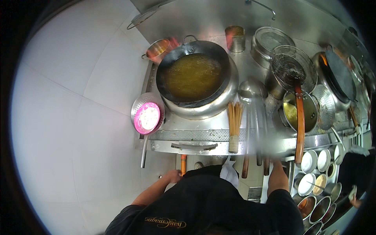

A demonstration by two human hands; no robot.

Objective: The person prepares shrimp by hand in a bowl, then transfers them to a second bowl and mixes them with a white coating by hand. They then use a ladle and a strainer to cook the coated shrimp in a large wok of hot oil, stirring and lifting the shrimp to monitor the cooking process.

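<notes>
My left hand [174, 176] hangs below the stove's front edge, against an orange pipe [183, 164]; its fingers are hard to make out. My right hand [275, 161] is mostly hidden by blur at the stove's edge, near several long ladle handles [248, 138]. Before me, a black wok [164, 85] holds yellowish-brown oil or liquid. To its left, a pink bowl [137, 117] with white contents sits in a perforated metal strainer [151, 97]. A bamboo brush [235, 123] lies right of the wok.
A wire skimmer [300, 126] with a wooden handle rests over metal pots [313, 117] at the right. Beyond are another wok [340, 76] and several ingredient containers [309, 161]. A can [235, 38] and lidded pot [258, 53] stand behind. Part of another person [357, 176] shows at far right.
</notes>
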